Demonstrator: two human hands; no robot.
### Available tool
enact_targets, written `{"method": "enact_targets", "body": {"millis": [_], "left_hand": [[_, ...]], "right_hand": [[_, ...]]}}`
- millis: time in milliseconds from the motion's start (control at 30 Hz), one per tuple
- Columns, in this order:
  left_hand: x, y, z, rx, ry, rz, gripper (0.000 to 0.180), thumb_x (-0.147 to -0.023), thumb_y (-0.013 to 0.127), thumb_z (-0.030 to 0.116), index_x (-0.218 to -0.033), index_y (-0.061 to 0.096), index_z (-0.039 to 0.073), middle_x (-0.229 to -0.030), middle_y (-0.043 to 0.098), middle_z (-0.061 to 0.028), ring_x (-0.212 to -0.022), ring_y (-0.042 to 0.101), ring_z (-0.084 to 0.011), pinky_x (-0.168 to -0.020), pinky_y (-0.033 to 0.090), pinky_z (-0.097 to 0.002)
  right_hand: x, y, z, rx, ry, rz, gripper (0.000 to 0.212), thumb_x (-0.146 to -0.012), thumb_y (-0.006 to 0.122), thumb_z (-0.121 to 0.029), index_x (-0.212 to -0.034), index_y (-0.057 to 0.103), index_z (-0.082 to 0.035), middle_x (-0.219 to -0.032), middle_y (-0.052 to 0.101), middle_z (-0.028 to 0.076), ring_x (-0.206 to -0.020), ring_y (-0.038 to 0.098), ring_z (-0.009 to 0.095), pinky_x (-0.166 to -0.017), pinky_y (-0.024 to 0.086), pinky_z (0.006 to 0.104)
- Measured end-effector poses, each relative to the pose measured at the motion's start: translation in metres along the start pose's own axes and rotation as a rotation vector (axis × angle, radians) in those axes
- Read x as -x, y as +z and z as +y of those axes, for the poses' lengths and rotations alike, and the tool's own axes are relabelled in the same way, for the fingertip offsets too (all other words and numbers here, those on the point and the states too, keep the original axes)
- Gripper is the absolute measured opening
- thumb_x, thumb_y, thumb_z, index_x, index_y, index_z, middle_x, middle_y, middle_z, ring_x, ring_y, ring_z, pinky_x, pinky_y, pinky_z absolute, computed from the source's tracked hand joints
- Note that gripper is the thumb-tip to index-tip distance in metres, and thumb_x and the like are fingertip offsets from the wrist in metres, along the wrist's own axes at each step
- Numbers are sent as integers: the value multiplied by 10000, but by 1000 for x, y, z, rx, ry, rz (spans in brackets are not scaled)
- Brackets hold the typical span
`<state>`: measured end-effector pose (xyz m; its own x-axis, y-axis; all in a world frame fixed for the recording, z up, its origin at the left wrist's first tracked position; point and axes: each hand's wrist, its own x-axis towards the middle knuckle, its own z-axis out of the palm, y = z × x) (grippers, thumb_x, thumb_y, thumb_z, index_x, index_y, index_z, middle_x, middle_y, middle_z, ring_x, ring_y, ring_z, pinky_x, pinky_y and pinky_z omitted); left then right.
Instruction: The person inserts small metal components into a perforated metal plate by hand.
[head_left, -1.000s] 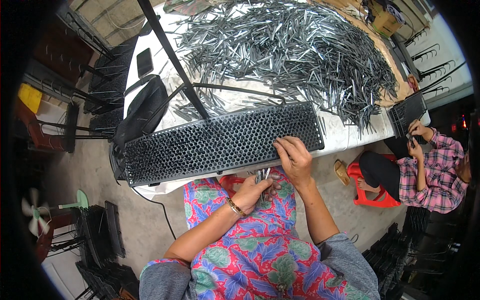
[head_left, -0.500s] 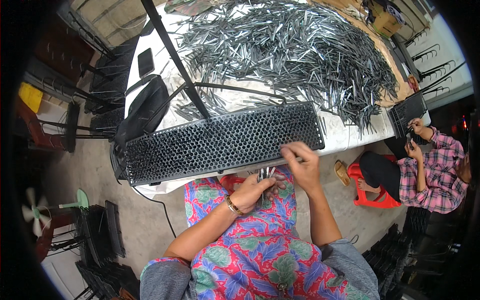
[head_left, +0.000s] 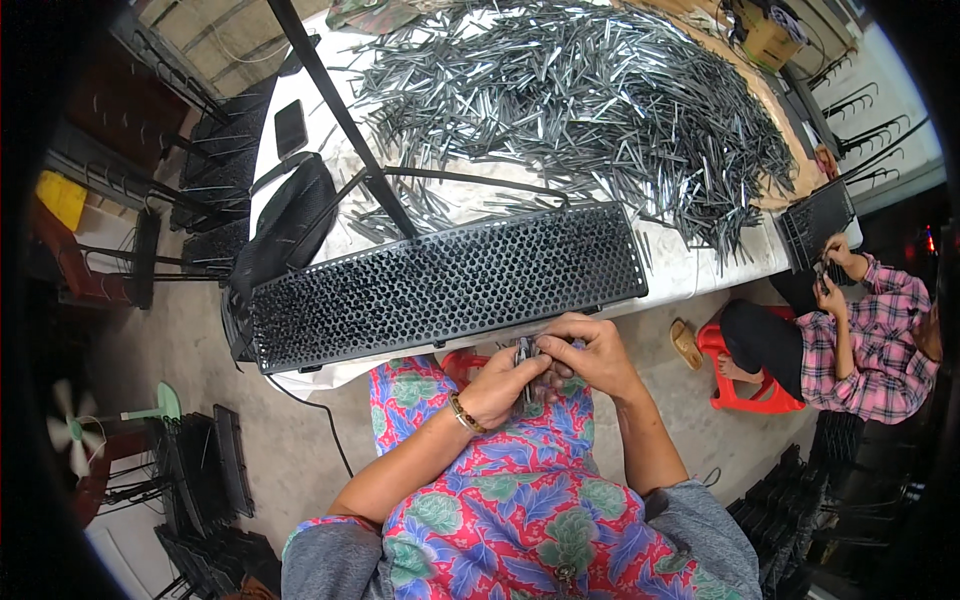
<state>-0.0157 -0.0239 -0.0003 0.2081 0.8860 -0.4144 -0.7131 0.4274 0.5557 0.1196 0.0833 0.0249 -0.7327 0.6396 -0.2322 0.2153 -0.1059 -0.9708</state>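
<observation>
My left hand [head_left: 497, 390], with a beaded bracelet at the wrist, is closed round a small bunch of thin dark strips [head_left: 526, 352] over my lap. My right hand [head_left: 595, 355] has its thumb and fingers pinched together against the upper end of that bunch; what lies between the fingertips is hidden. Just beyond my hands, a long black panel full of round holes [head_left: 445, 283] leans at the table's near edge. Many of its holes look filled with dark pieces. A black post [head_left: 335, 105] with a curved bar rises from behind it.
A heap of loose dark strips [head_left: 580, 90] covers much of the white table [head_left: 685, 278]. A phone [head_left: 291, 127] and a black bag [head_left: 300, 215] lie at the left. On a red stool [head_left: 745, 392] at the right sits a person in a checked shirt [head_left: 850, 350]. A green fan [head_left: 160, 403] stands lower left.
My right hand has come down and left from the panel's near right edge to the bunch in my left hand, its fingers now pinched there. My left hand has hardly moved.
</observation>
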Motion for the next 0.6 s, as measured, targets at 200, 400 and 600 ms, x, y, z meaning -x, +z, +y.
{"method": "enact_targets", "body": {"millis": [200, 400, 600], "left_hand": [[0, 0, 1, 7, -30, 47, 276, -964, 447, 193, -1153, 510, 1, -1000, 615, -104, -877, 607, -165, -685, 550, -309], [-2, -6, 0, -62, -75, 82, 312, -964, 454, 207, -1192, 509, 1, -991, 618, -104, -808, 582, -119, -604, 506, -246], [-3, -9, 0, -6, -134, 126, 296, -949, 478, 178, -1172, 537, -8, -920, 595, -70, -663, 488, -65, -520, 416, -196]], "right_hand": [[-5, -2, 1, -114, 33, 146, 150, -839, 651, -99, -889, 664, 41, -805, 631, 64, -683, 567, 88, -588, 446, 227], [-25, -12, -14, 214, -302, 390, 134, -827, 648, -79, -886, 654, 42, -815, 640, 88, -707, 591, 130, -617, 464, 244], [-40, -17, -10, 352, -457, 379, 111, -817, 636, -31, -895, 650, 46, -842, 642, 107, -738, 599, 152, -652, 468, 254]]}}
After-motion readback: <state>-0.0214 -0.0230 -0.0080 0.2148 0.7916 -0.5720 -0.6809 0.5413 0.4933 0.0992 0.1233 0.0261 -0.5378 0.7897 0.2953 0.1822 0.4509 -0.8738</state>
